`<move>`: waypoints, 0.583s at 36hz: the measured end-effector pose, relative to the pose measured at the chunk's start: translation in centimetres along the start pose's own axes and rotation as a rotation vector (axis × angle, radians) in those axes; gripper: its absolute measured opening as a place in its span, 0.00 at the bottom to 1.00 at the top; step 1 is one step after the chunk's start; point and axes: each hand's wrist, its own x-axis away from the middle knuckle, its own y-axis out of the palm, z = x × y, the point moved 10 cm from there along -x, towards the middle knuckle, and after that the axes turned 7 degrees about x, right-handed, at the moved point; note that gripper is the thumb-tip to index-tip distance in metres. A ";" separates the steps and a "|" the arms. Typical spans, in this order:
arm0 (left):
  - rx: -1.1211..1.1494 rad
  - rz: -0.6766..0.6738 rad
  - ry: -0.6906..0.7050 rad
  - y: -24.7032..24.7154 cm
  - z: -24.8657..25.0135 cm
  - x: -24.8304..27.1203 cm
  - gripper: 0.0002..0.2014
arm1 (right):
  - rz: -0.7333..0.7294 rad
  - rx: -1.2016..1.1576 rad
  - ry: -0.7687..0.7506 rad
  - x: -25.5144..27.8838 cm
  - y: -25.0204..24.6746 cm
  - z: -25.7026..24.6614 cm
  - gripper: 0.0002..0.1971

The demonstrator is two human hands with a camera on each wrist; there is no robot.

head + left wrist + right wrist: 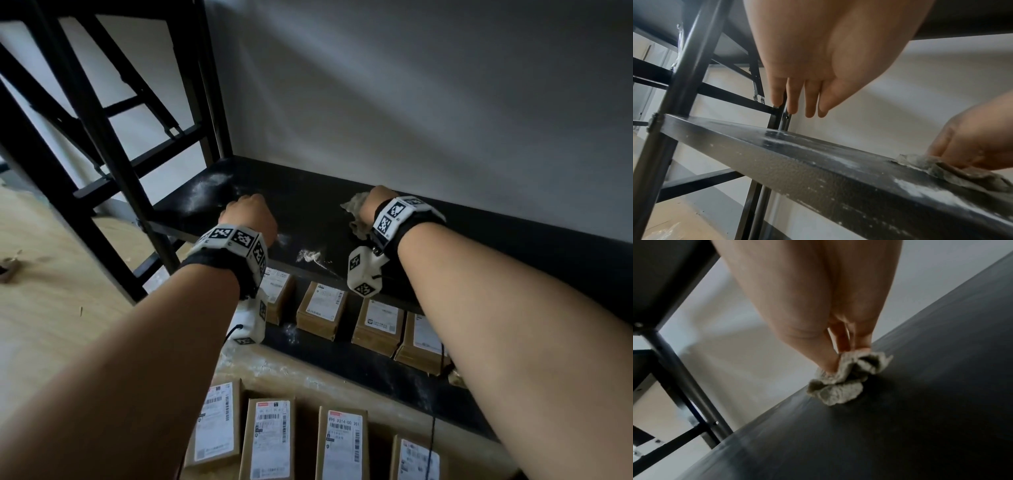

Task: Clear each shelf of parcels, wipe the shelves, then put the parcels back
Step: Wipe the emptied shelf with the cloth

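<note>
Nearest the viewer, floor parcels (270,442) lie in a row; beyond them, more parcels (378,322) sit on the lower shelf (342,363). On the dusty upper shelf (308,205), the right hand (375,202) presses a crumpled cloth (840,379) with its fingertips, while the left hand (807,65) hovers with straight fingers beside the frame post (102,150).

Both bare forearms reach forward, wrists banded. The left hand (807,68) hovers palm down, fingers (792,97) straight and together; the right hand (818,308) points down, fingertips (842,344) bunched.
</note>
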 end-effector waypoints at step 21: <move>0.001 0.021 0.020 0.5 -0.1 -5.7 0.19 | 0.048 -0.052 -0.110 -6.3 0.0 -7.3 0.10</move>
